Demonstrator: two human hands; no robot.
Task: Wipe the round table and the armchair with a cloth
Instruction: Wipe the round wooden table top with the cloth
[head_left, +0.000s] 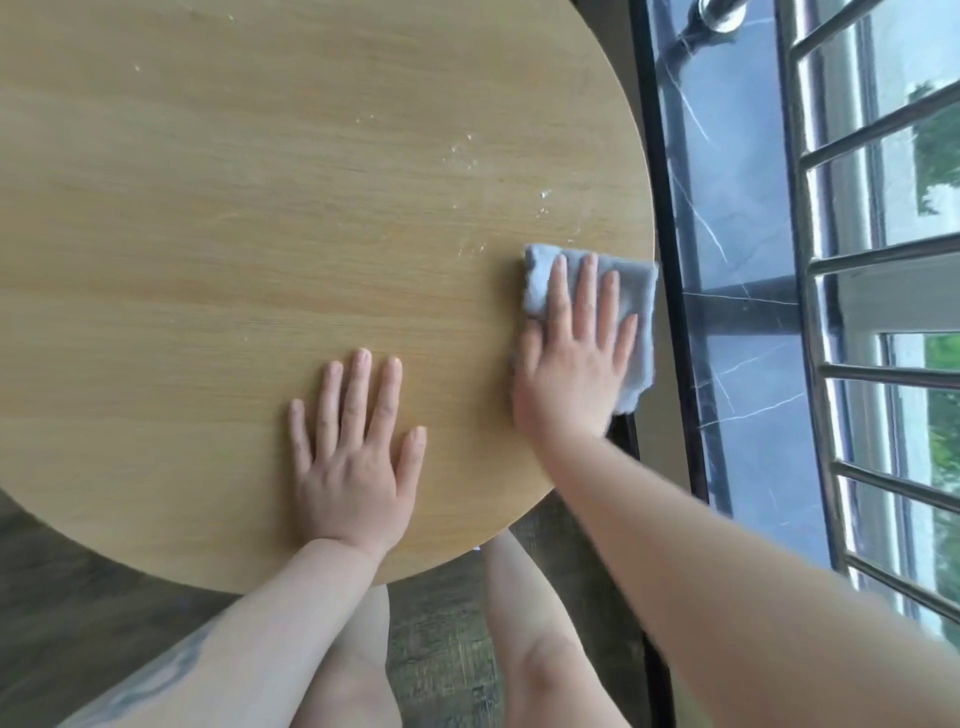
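Her left hand (358, 462) lies flat, fingers spread, bracing the round pale-wood tabletop (208, 260) at six o'clock. At four o'clock, the right hand (576, 358) presses the folded grey cloth (636, 312) open-palmed; she should sweep toward the white crumbs (462, 156) at two o'clock.
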